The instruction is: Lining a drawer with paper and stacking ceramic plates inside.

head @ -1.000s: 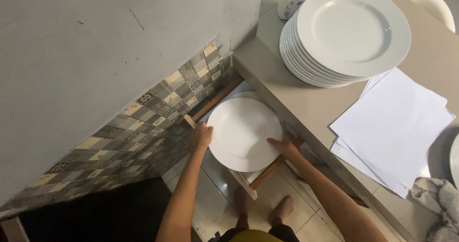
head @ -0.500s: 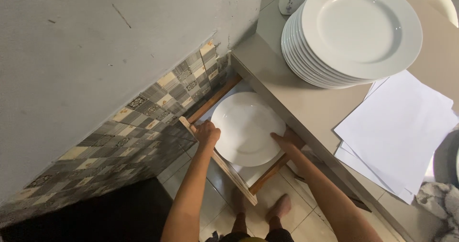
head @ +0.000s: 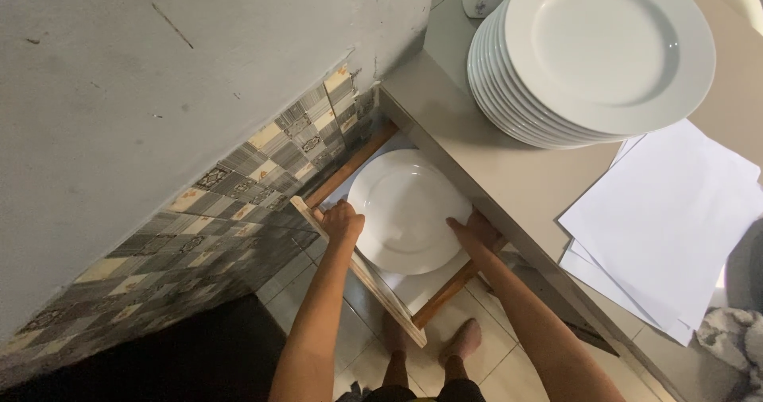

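A round white plate [head: 405,207] lies low inside an open wooden drawer [head: 373,279] under the beige counter. My left hand [head: 342,223] grips the plate's left rim, just inside the drawer's front board. My right hand [head: 474,233] holds its right rim, close under the counter's edge. Whether the plate rests on the drawer's bottom or on another plate, I cannot tell.
A tall stack of white plates [head: 588,60] stands on the counter [head: 485,156] at the top right. Sheets of white paper [head: 675,211] lie beside it, and a grey cloth [head: 735,334] at the right edge. A tiled wall [head: 199,219] bounds the left. My bare feet [head: 461,342] stand on the floor tiles.
Both hands have carried the plate down and further into the drawer. It was above the drawer's front a second ago.
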